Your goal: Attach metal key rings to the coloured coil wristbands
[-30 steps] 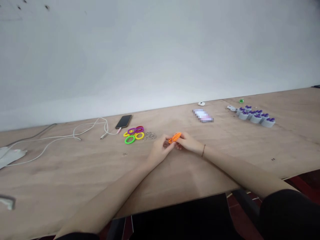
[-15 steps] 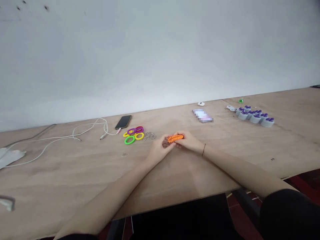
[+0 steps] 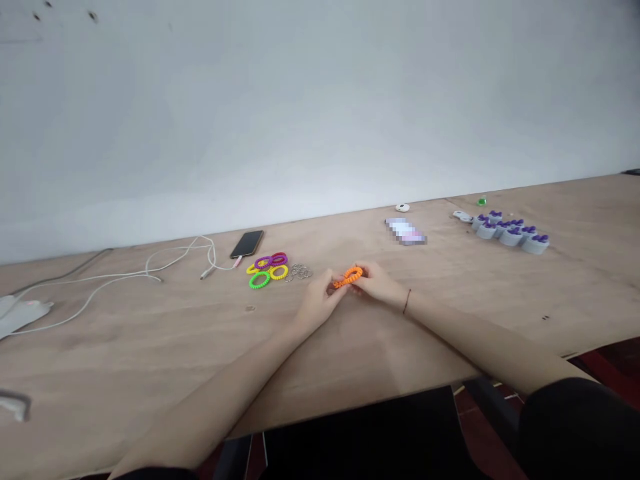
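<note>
Between my two hands is an orange spiral coil bracelet, tilted so that its ring opening shows. My left hand pinches its left end with thumb and fingers. My right hand grips its right side, some fingers hidden behind it. Left of my hands lie several metal key rings in a small heap. Beside these are more coil bracelets: a green one, a yellow one and a purple one, with another yellow and a red one partly covered.
A dark phone with a white cable lies at the back left. Behind my hands to the right are a blurred-out phone, a white oval case and several grey round pieces with purple tops. The wooden table ends near my body.
The orange bracelet has turned from a squeezed, nearly edge-on shape to an open loop. My fingers have shifted slightly on it; my arms stay nearly still.
</note>
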Demonstrator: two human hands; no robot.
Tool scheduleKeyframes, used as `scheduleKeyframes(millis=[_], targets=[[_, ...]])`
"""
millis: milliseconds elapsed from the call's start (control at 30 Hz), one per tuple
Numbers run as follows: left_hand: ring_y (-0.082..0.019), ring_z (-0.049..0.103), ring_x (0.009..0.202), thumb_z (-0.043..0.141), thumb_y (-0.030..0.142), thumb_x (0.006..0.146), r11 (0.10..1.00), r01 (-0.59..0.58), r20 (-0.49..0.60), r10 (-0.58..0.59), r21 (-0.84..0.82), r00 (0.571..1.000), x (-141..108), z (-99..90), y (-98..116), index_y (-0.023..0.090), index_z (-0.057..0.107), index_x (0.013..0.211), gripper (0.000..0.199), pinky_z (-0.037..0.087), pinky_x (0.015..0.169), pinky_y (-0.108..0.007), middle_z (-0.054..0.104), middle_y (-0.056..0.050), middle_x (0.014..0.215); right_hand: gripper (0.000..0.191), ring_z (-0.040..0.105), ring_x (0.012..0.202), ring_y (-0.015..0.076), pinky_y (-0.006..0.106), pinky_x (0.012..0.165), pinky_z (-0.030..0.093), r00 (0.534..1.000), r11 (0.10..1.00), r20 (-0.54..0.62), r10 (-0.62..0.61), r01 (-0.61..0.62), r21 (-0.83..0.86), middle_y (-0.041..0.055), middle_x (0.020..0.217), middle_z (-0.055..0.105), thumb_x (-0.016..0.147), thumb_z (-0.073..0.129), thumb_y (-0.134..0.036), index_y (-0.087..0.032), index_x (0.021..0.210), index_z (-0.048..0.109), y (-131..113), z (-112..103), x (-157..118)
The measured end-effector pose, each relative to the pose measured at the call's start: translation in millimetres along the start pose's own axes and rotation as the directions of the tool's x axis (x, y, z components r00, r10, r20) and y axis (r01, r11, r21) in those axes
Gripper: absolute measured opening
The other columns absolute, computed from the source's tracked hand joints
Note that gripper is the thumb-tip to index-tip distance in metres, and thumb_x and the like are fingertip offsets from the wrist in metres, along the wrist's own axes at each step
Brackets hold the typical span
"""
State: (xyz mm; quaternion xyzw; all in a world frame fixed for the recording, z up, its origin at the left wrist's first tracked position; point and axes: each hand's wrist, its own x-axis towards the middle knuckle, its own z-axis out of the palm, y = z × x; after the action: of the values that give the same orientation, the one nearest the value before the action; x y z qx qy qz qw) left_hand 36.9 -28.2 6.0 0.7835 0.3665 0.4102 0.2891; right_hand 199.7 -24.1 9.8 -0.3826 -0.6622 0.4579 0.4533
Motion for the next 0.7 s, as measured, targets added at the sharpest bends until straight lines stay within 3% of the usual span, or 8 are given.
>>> scheduleKeyframes(millis=[100,200,333,433,533,700], targets=[[-0.019,0.056,0.102,0.056,0.026,0.074,0.988,0.057,0.051,-0.05,-0.145,0.997,4.4,-3.1,-3.3,0.02,0.052,0.102,0.028,0.049,0.08,-0.03,0.056,-0.006,0.113,0.008,0.049,0.06,0.0111,0.022,0.055,0.037,0.976,0.959,-0.155,-0.151,0.107,-0.262,-0.0017,0.063,0.054,0.07,0.051,-0.023,-0.017,0.066,0.051,0.0,-2.1,-2.5],[-0.021,0.055,0.106,0.052,0.029,0.076,0.91,0.225,0.157,-0.18,-0.347,0.971,9.2,-8.2,-3.6,0.025,0.046,0.119,0.044,0.049,0.081,-0.031,0.05,-0.006,0.126,0.007,0.048,0.059,0.0115,0.023,0.056,0.034,0.934,0.859,-0.235,-0.269,0.123,-0.497,-0.0009,0.063,0.056,0.073,0.05,-0.023,-0.018,0.069,0.054,0.3,-4.5,-5.9],[-0.02,0.063,0.09,0.043,0.047,0.082,0.717,0.437,0.254,-0.356,-0.542,0.899,11.5,-9.2,-3.6,0.021,0.05,0.119,0.046,0.052,0.076,-0.033,0.059,-0.01,0.114,0.011,0.049,0.062,0.013,0.024,0.06,0.033,0.938,0.724,-0.101,-0.331,0.184,-0.665,0.0021,0.071,0.061,0.078,0.049,-0.025,-0.02,0.077,0.058,1.6,-3.1,-9.1],[-0.019,0.061,0.092,0.063,0.039,0.072,0.715,0.443,0.238,-0.375,-0.541,0.896,10.0,-5.5,-6.5,0.02,0.058,0.11,0.043,0.052,0.077,-0.031,0.063,-0.009,0.108,0.015,0.05,0.067,0.0143,0.024,0.061,0.031,0.936,0.648,-0.002,-0.352,0.243,-0.722,0.0038,0.076,0.062,0.081,0.046,-0.026,-0.021,0.079,0.059,1.5,0.8,-10.3],[-0.018,0.061,0.092,0.066,0.029,0.069,0.714,0.429,0.245,-0.353,-0.554,0.903,9.0,-2.5,-9.8,0.019,0.059,0.108,0.041,0.051,0.078,-0.031,0.063,-0.008,0.107,0.016,0.051,0.065,0.0138,0.023,0.06,0.031,0.937,0.65,0.018,-0.348,0.255,-0.716,0.0032,0.077,0.063,0.083,0.044,-0.025,-0.021,0.084,0.059,1.4,3.3,-10.2],[-0.017,0.062,0.092,0.057,0.022,0.074,0.662,0.428,0.19,-0.402,-0.615,0.896,10.3,-1.4,-10.1,0.018,0.063,0.098,0.025,0.052,0.077,-0.03,0.063,-0.007,0.106,0.019,0.052,0.06,0.0138,0.024,0.06,0.034,0.937,0.748,-0.061,-0.344,0.233,-0.621,0.0027,0.076,0.063,0.085,0.043,-0.027,-0.022,0.096,0.058,1.9,2.9,-9.0]])
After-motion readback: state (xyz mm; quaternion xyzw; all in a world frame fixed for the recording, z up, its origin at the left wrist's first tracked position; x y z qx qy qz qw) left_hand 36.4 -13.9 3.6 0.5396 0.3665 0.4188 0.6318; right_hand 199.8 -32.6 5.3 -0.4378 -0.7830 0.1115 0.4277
